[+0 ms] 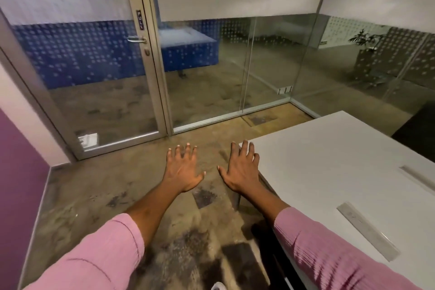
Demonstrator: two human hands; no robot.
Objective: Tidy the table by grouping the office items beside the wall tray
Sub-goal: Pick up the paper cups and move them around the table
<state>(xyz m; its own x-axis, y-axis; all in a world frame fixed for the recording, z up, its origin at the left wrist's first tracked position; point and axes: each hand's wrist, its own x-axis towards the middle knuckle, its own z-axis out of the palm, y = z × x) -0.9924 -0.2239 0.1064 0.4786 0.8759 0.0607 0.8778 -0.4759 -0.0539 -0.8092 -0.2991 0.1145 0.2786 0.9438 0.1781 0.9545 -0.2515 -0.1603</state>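
**Two empty hands spread at a table corner, ruler lying off to the right**

Both arms, in pink sleeves (pixel 94 259), reach forward with palms down. The left hand (pixel 182 169) hovers over bare brown floor (pixel 98 195), fingers straight and spread, holding nothing. The right hand (pixel 240 169) is just as loose and empty, its fingertips over the rounded near-left corner of a white table (pixel 329 160).

The table runs away to the right. Open floor lies left of it, up to a purple wall (pixel 14 183) and a glass door (pixel 94 77) ahead.

A ruler (pixel 367 231) lies flat and diagonal on the table, near its front edge and well apart from both hands. It is long, thin and grey, like metal; its markings are too blurred to read. Beyond it, a narrow slot (pixel 417 178) is cut in the tabletop.

A small sign (pixel 139 19) on the door frame reads "PULL", above a metal handle (pixel 136 40).
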